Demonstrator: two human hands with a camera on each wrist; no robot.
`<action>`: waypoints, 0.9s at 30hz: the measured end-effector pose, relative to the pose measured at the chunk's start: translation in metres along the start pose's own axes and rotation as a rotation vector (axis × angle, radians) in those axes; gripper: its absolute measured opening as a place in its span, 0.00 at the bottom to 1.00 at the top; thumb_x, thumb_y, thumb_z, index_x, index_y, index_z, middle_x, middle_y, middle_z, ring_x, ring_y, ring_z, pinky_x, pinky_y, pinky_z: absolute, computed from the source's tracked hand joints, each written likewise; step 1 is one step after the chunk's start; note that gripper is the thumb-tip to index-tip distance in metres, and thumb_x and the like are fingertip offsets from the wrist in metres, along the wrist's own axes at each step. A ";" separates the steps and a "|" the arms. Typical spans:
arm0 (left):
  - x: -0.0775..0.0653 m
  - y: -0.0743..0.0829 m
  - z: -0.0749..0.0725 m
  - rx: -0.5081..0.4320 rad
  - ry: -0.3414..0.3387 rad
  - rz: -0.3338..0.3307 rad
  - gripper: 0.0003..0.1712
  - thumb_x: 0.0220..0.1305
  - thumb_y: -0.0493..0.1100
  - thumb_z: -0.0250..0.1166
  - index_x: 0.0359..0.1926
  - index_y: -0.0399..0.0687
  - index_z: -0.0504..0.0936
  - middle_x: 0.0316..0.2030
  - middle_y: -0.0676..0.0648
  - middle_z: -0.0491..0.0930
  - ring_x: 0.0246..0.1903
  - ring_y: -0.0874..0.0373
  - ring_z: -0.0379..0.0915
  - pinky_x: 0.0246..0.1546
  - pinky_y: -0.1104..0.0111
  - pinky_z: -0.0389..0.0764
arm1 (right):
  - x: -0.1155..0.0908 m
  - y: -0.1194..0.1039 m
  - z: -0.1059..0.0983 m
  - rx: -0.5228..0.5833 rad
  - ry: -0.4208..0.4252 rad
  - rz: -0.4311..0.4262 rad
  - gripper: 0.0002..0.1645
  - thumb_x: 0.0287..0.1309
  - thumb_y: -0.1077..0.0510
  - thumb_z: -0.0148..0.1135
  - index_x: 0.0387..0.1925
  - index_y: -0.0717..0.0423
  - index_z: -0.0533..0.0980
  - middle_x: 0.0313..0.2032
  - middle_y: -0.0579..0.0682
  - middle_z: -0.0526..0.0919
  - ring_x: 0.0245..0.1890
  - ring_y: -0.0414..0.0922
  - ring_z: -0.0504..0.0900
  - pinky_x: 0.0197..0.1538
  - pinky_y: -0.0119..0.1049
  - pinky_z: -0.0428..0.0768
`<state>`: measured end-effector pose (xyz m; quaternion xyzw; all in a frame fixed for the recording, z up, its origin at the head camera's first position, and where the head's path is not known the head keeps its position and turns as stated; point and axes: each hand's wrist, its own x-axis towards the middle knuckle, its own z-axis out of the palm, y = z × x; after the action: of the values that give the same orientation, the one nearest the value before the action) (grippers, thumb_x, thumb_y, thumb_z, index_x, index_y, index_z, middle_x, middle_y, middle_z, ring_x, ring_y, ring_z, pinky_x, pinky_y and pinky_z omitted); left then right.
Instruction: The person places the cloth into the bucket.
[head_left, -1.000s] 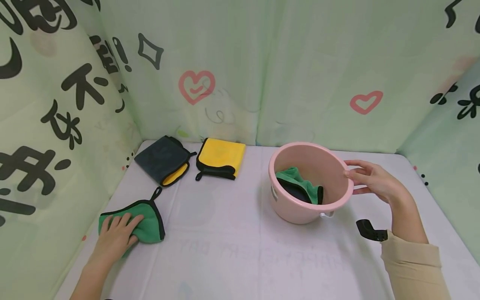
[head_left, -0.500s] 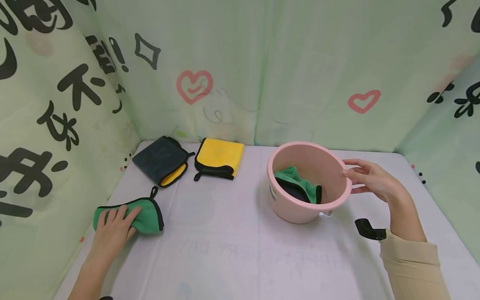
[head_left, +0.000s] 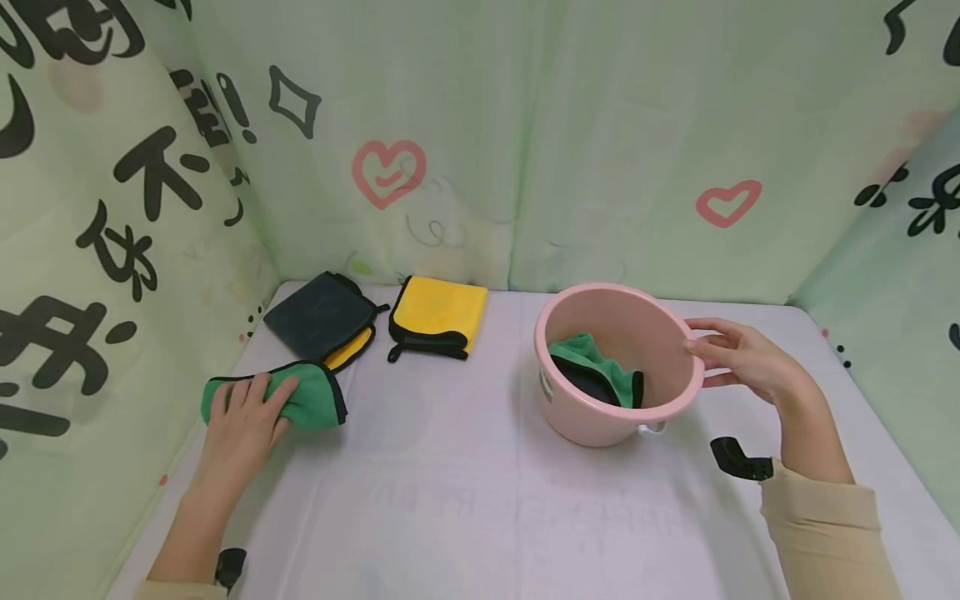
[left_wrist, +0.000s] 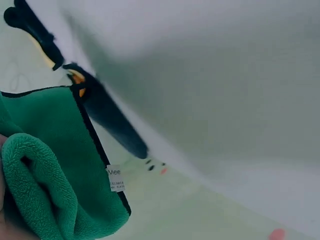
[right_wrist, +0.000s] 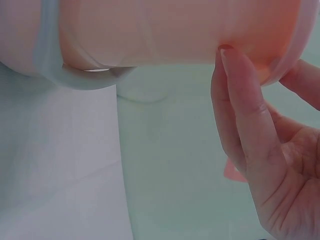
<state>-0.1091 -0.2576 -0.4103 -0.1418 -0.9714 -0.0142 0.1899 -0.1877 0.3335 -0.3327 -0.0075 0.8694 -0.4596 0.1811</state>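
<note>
My left hand grips a folded green towel with black edging, held above the table at the left. In the left wrist view the towel hangs with a fold bunched by the hand and a white label on its edge. At the right, my right hand pinches the rim of a pink bucket, thumb at the rim and fingertips on the outer wall, as the right wrist view of the fingers shows. Inside the bucket lies another green towel with a dark side.
A dark grey towel with a yellow inside lies at the back left, partly overlapped by the held towel. Beside it is a folded yellow towel. Green printed curtains enclose the white table at the back and sides.
My left hand has raised the green towel off the table and moved it away from me and slightly right. The right hand and the bucket have stayed in place.
</note>
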 end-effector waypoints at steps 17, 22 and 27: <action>0.078 0.037 -0.010 0.036 0.143 0.147 0.25 0.54 0.42 0.65 0.53 0.48 0.70 0.43 0.37 0.66 0.40 0.42 0.61 0.48 0.50 0.60 | 0.000 0.001 0.001 0.002 0.001 -0.012 0.41 0.61 0.46 0.54 0.66 0.62 0.52 0.48 0.51 0.76 0.37 0.35 0.80 0.40 0.41 0.80; 0.105 0.059 -0.015 0.049 0.146 0.184 0.25 0.55 0.44 0.66 0.54 0.50 0.69 0.44 0.38 0.66 0.41 0.44 0.61 0.49 0.52 0.60 | 0.000 0.001 0.000 -0.003 0.001 -0.016 0.40 0.61 0.46 0.54 0.66 0.62 0.51 0.48 0.52 0.76 0.37 0.35 0.80 0.40 0.41 0.80; 0.133 0.083 -0.019 0.055 0.137 0.214 0.28 0.54 0.47 0.67 0.55 0.53 0.67 0.46 0.40 0.66 0.42 0.45 0.62 0.51 0.54 0.60 | -0.001 0.000 0.000 -0.006 0.000 -0.012 0.41 0.61 0.46 0.53 0.66 0.62 0.51 0.49 0.55 0.76 0.37 0.35 0.80 0.40 0.40 0.80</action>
<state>-0.1965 -0.1435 -0.3452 -0.2380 -0.9356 0.0233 0.2598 -0.1871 0.3339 -0.3326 -0.0134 0.8707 -0.4582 0.1781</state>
